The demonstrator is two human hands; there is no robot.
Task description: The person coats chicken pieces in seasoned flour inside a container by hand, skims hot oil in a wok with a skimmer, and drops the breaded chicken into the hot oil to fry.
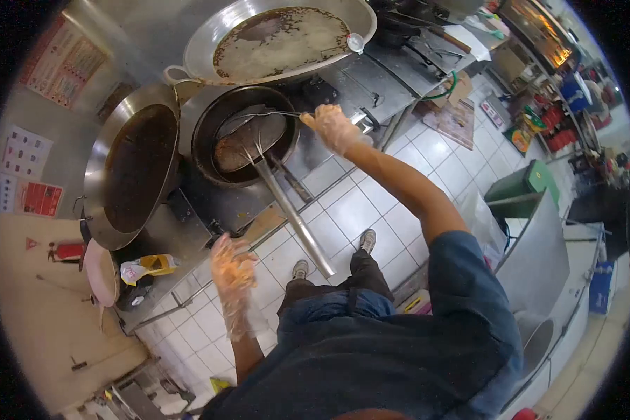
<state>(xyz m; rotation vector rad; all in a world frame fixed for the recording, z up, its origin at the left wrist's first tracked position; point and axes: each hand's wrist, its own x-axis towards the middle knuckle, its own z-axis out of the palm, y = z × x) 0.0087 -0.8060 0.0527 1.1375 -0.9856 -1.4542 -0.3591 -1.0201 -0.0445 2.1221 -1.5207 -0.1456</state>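
Your right hand (334, 130) gripped a thin tool (278, 113) at the pot (204, 126), its long axis running left-right, handle pointing right. Nearer, your left hand (234, 269) was half-curled; whether holding anything, unclear.

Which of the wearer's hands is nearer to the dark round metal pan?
Right. The right hand is close beside the pan, gripping a thin metal handle; the left hand is farther off, toward the body.
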